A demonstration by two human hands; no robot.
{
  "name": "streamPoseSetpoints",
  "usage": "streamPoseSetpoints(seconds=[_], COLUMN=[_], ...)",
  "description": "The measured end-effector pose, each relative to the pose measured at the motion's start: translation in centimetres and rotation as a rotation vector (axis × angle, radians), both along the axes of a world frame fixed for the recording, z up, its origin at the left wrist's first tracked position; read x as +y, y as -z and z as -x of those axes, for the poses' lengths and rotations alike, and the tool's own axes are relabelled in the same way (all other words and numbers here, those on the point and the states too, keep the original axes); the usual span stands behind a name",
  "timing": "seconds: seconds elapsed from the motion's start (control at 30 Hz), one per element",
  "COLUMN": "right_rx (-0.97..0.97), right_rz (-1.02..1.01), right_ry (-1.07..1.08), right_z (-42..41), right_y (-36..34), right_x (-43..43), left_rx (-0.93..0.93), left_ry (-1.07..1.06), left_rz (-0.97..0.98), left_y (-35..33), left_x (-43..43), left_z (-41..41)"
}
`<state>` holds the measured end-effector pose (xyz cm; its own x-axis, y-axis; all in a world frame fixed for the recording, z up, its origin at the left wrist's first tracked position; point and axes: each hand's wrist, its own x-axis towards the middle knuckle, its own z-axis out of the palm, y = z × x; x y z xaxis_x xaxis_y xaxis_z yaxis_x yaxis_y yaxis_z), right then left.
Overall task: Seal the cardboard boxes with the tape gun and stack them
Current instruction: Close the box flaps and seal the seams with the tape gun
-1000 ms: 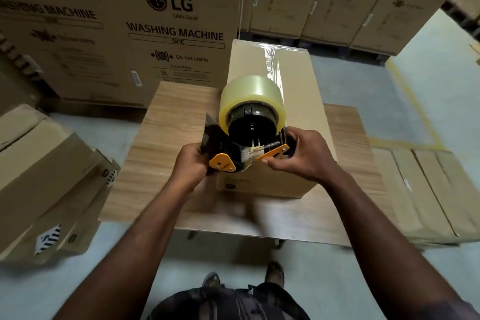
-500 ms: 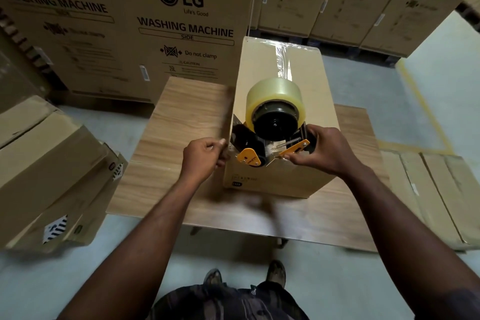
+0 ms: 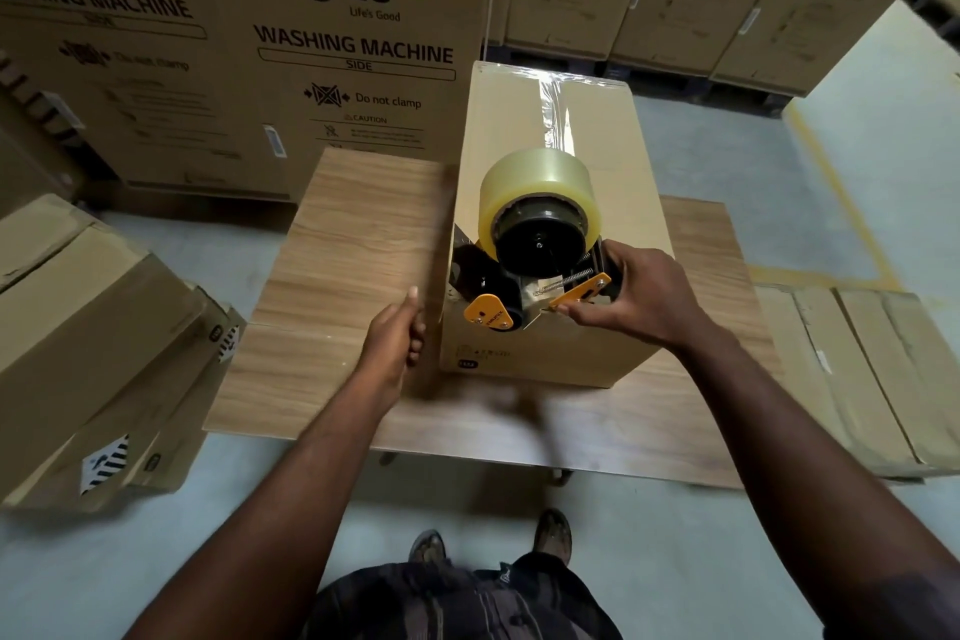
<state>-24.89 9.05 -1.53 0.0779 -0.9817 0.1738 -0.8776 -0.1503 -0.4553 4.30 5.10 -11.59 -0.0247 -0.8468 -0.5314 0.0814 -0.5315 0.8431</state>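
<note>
You were at the close of a sealing pass. A strip of tape (image 3: 553,120) ran down the top seam of the box (image 3: 504,130), and the tape gun (image 3: 524,276) sat at the box's near top edge. Your right hand (image 3: 636,299) was wrapped round its handle. Your left hand (image 3: 395,338) was curled just beside the box's near left corner; blur hid whether it gripped anything.

The next move, by my judgement, called for drawing the tape over the near edge, cutting it, pressing the end flat, then carrying the box to a stack.

The box stood on a wood-grain table (image 3: 337,250) over a grey floor (image 3: 727,561). Washing-machine cartons (image 3: 332,42) lined the back. Loose cartons (image 3: 93,327) lay at left, flat cartons (image 3: 857,369) at right.
</note>
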Motion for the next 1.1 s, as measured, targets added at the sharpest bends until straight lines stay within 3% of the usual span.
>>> streamPoseSetpoints(seconds=[0.23, 0.33, 0.43, 0.57, 0.93, 1.1], right_rx=[-0.047, -0.112, -0.143, -0.067, 0.000, -0.088], right_rz=[-0.045, -0.100, -0.189, -0.289, -0.248, -0.275], right_ry=[0.009, -0.013, -0.014, -0.005, -0.061, -0.012], right_z=[0.0, 0.1, 0.2, 0.1, 2.6, 8.3], right_y=[-0.3, -0.7, -1.2, -1.8, -2.0, -1.9], right_x=[-0.1, 0.0, -0.4, -0.8, 1.2, 3.3], left_rx=[-0.091, -0.203, -0.173, -0.354, -0.377, -0.578], left_ry=[0.214, 0.142, 0.043, 0.123, 0.059, 0.022], left_rz=[-0.014, 0.064, 0.262, 0.442, 0.505, 0.606], left_y=[-0.5, -0.2, -2.0, -3.0, -3.6, -4.5], left_x=[-0.1, -0.5, -1.1, -1.0, -0.4, 0.6], left_z=[1.0, 0.1, 0.6, 1.6, 1.6, 3.0])
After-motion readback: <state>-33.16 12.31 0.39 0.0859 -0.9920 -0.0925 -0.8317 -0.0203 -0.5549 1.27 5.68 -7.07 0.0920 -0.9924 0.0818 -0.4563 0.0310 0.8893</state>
